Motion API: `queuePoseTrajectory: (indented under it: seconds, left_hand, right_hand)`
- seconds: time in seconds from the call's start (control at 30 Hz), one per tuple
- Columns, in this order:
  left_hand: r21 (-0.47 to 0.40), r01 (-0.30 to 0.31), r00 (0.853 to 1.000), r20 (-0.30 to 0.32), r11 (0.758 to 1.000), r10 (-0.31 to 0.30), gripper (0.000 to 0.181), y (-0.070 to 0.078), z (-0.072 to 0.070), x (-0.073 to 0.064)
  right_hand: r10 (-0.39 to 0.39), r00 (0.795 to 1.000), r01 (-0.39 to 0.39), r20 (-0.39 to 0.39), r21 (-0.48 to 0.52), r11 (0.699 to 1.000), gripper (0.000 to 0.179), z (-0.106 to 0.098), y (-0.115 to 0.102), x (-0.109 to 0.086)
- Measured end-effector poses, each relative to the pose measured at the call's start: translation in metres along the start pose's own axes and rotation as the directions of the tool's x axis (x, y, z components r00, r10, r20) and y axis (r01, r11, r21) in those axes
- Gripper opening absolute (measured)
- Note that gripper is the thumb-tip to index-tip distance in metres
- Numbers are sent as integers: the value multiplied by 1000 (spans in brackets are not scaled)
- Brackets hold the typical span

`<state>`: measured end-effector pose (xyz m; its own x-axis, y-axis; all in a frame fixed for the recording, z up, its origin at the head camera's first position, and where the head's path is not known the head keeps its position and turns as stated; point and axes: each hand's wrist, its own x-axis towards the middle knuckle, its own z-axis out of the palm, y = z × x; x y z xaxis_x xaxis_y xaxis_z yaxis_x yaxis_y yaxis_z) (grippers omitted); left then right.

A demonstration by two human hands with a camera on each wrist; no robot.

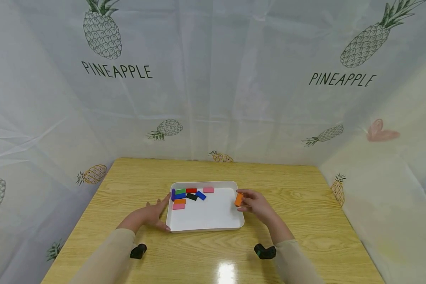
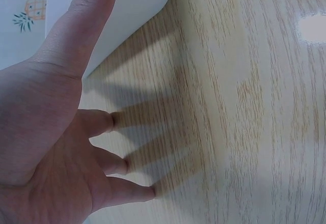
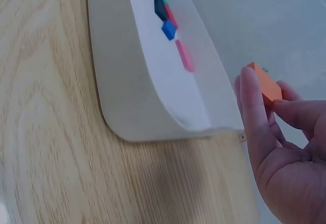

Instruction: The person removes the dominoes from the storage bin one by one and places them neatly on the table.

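Note:
A white rectangular tray point(image 1: 206, 225) holds several small coloured blocks, most of them grouped at its left end. My left hand point(image 1: 152, 215) touches the tray's left side with its fingers spread. In the left wrist view, the thumb point(image 2: 76, 28) lies against the tray wall, while the other fingers point down toward the table. Between thumb and fingers, my right hand point(image 1: 256, 205) pinches an orange block point(image 1: 239, 199) over the tray's right edge. The right wrist view shows this orange block point(image 3: 266, 85) raised above the rim, its lower part partly hidden by fingers.
Inside the tray are a pink block point(image 1: 208, 189), a red block point(image 1: 191, 190), a black block point(image 1: 191, 196), a tilted blue block point(image 1: 200, 195) and a purple block point(image 1: 173, 194). The wooden table point(image 1: 284, 185) meets a pineapple-printed curtain point(image 1: 213, 98) behind.

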<state>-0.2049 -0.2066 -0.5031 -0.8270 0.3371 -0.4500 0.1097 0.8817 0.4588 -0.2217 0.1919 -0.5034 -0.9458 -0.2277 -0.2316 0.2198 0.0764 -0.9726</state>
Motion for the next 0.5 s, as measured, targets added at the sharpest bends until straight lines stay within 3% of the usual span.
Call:
queuePoseTrajectory:
  seconds: [0.5]
  left_hand:
    - [-12,6,1000,-3,1000,-6,128,-4,1,3]
  right_hand:
    - [-12,999,9,-46,-67,998,35,-38,12,1]
